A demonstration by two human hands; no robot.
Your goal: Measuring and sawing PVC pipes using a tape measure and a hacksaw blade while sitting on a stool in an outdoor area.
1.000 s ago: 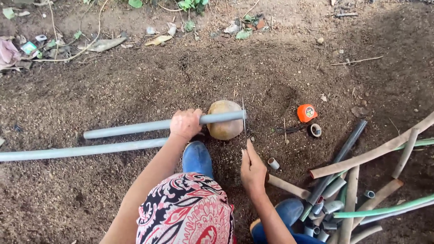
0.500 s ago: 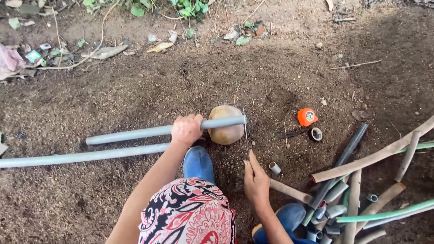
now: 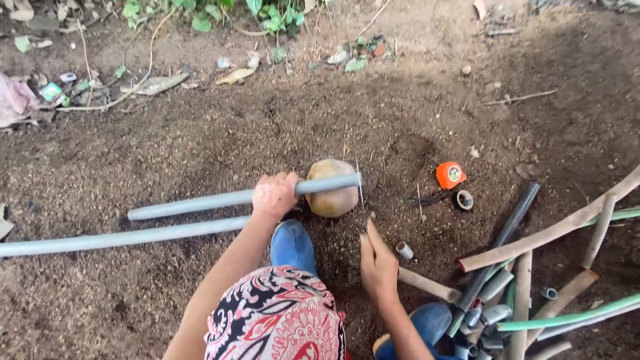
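Observation:
My left hand (image 3: 275, 193) is shut on a grey plastic pipe (image 3: 200, 200). The pipe's right end rests across a round brown coconut (image 3: 331, 203) on the dirt. A second, longer grey pipe (image 3: 120, 238) lies parallel just below it. My right hand (image 3: 377, 267) hovers flat and open over the soil to the right of my blue shoe (image 3: 292, 245), holding nothing. A short grey pipe offcut (image 3: 404, 250) lies just right of its fingers.
An orange tape measure (image 3: 451, 175) and a small ring (image 3: 464, 199) lie right of the coconut. A heap of grey, black, green and brown pipes (image 3: 533, 267) fills the lower right. Leaves and litter (image 3: 153, 83) line the far edge.
My right hand has dropped slightly toward me, away from the coconut. My left hand keeps its grip on the pipe.

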